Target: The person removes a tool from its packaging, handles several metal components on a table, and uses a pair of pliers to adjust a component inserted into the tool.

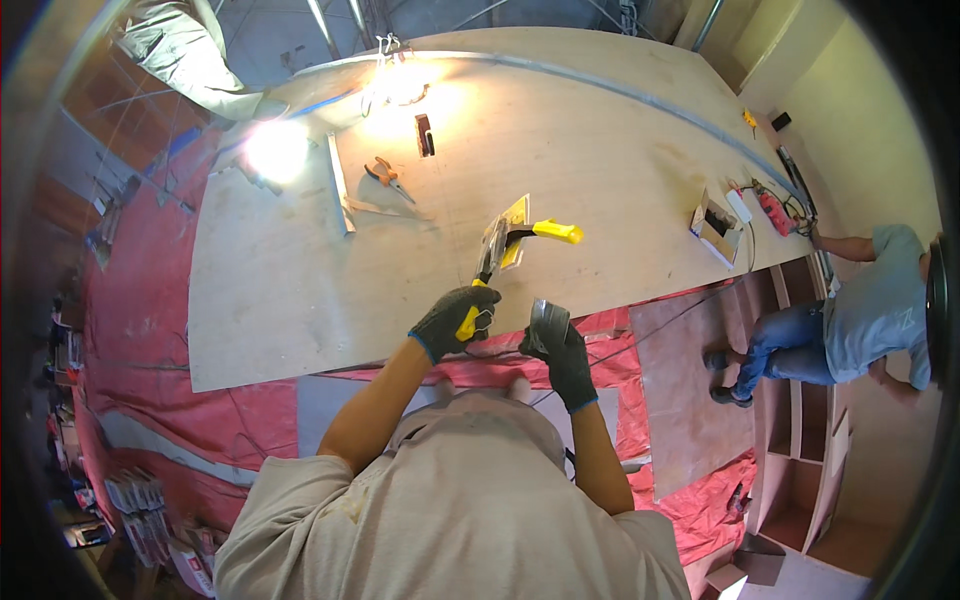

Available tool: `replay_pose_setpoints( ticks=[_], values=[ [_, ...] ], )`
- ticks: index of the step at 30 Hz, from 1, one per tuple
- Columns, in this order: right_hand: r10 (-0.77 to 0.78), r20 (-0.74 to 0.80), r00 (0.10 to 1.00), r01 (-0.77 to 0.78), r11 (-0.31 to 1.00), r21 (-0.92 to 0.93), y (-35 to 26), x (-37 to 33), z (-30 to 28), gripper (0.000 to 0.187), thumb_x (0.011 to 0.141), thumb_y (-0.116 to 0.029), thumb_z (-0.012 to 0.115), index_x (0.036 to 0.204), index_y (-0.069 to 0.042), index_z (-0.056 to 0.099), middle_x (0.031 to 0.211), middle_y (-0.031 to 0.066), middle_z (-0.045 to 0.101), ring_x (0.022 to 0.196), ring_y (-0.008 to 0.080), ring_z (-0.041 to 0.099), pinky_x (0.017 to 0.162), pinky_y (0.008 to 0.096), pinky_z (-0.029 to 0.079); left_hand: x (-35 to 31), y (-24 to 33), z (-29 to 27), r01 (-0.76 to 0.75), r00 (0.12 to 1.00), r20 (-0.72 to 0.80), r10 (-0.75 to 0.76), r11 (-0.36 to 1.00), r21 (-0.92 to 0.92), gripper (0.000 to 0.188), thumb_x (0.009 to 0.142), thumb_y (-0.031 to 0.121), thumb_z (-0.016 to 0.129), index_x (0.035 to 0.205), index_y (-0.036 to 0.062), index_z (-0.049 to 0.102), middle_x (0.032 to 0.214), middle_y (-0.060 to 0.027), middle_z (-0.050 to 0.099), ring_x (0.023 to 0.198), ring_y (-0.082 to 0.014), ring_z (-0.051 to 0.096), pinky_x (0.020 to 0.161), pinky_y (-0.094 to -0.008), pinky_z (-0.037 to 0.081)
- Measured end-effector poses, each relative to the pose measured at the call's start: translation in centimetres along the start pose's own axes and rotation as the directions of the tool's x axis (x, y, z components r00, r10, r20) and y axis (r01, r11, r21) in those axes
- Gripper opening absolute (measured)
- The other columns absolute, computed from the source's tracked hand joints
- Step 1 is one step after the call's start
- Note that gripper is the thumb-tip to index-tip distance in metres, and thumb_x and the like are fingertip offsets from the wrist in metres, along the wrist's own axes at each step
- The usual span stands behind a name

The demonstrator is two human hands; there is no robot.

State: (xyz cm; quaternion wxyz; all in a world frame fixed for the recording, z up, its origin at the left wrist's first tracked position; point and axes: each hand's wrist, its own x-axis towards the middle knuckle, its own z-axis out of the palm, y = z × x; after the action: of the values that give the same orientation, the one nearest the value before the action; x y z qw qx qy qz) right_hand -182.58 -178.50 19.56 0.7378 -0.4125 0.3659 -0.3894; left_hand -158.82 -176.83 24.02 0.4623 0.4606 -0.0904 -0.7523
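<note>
1. Left hand: fingers clamped on yellow-handled tool, black and grey, tilted, over the desk.
2. Right hand: fingers clamped on shiny grey piece, kind unclear, near the desk's edge.

Wrinkled, plastic-looking sheeting lies beside the smooth, matt wooden worktop, and a glossy plastic handle juts over it.

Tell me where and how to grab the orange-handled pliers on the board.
The pliers are probably best gripped around both orange handles, coming from above and left: the handles splay at the far-left end, while the metal nose points right and toward you.
</note>
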Motion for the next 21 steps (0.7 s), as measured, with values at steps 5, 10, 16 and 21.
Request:
replay_pose_setpoints(
  ticks=[5,10,16,21],
  values=[
    [0.020,-0.138,0.990,-0.015,0.999,0.037,-4.3,3.5,3.7,0.042,0.096,-0.033,0.062,0.121,0.000,0.056,0.098,0.0108,0.063,0.084,0.0211,0.066,0.076,0.0391,0.061,-2.2,-0.9,2.1,-0.141,0.987,-0.066,0.146,0.987,0.083,0.018,0.090,0.019,0.068,0.099,0.0040,0.064,0.068,0.0002,0.056,0.051,-0.0098,0.053,0.045,-0.0251,0.042],
    [0.102,-0.102,0.990,-0.099,0.995,0.027,-5.4,6.5,5.4,0.031,0.089,-0.014,0.070,0.118,-0.010,0.059,0.098,0.0008,0.061,0.082,0.0131,0.062,0.065,0.0332,0.060,-3.6,-1.7,3.4,-0.154,0.988,-0.009,0.157,0.980,0.125,0.018,0.092,0.017,0.065,0.104,0.0037,0.063,0.071,-0.0005,0.057,0.052,-0.0105,0.053,0.045,-0.0261,0.043],
    [0.041,0.037,0.998,-0.047,0.985,0.168,-5.1,6.6,4.0,0.036,0.085,-0.005,0.068,0.119,-0.006,0.057,0.100,0.0035,0.062,0.086,0.0164,0.065,0.068,0.0346,0.062,-3.9,-2.1,3.2,-0.012,0.988,0.151,0.023,0.997,-0.074,0.024,0.095,0.020,0.061,0.112,0.0039,0.057,0.070,0.0007,0.055,0.052,-0.0103,0.053,0.044,-0.0269,0.042],
    [0.004,0.027,1.000,-0.003,0.999,-0.038,-6.4,5.7,5.2,0.031,0.084,0.000,0.064,0.115,-0.001,0.057,0.093,0.0085,0.064,0.076,0.0169,0.067,0.065,0.0317,0.062,-4.0,-3.8,2.5,0.037,0.971,0.241,0.005,0.985,-0.170,0.024,0.096,0.021,0.059,0.113,0.0043,0.056,0.070,0.0015,0.055,0.052,-0.0103,0.052,0.044,-0.0266,0.042]
  ],
)
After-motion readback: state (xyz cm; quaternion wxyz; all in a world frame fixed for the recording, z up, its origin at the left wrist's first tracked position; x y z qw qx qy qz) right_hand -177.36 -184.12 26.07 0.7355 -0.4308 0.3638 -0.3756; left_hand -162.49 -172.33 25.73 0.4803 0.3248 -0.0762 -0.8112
